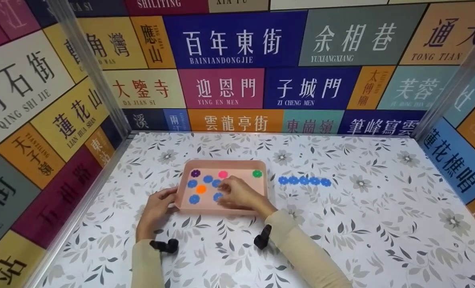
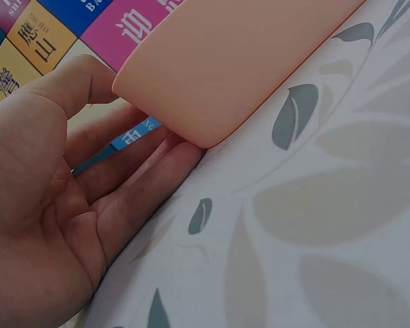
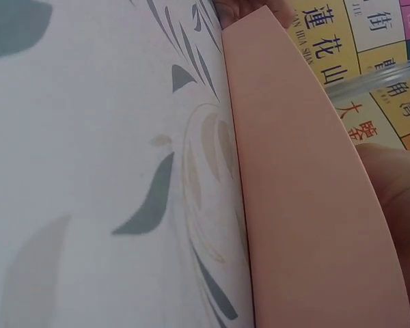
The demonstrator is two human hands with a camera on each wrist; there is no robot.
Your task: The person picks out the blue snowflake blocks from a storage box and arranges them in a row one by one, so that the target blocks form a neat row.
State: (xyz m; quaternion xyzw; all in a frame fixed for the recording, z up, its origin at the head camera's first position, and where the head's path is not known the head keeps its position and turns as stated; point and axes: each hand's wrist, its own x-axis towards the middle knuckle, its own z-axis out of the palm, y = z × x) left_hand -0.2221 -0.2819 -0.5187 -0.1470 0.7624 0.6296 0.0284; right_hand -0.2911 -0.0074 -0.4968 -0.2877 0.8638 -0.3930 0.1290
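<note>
A shallow pink tray [image 1: 221,211] holds small flower-shaped pieces: several blue ones, a purple piece [image 1: 195,173], a pink piece [image 1: 223,175], an orange piece [image 1: 201,189] and a green piece [image 1: 257,173]. My left hand [image 1: 157,206] holds the tray's left side, the thumb at the rim and the other fingers against the outer wall. Over the tray's middle, my right hand [image 1: 239,194] has bent fingers beside a blue piece [image 1: 216,183]; whether they pinch it cannot be made out. Another blue piece [image 1: 218,197] lies just below those fingers. In the right wrist view, the tray wall hides the fingertips.
To the right of the tray, several blue flower pieces [image 1: 304,181] lie in a touching row on the table. A white cloth [image 1: 365,240] with grey leaves and flowers covers the tabletop. Panels with colourful street-name signs [image 1: 237,44] stand behind and at both sides.
</note>
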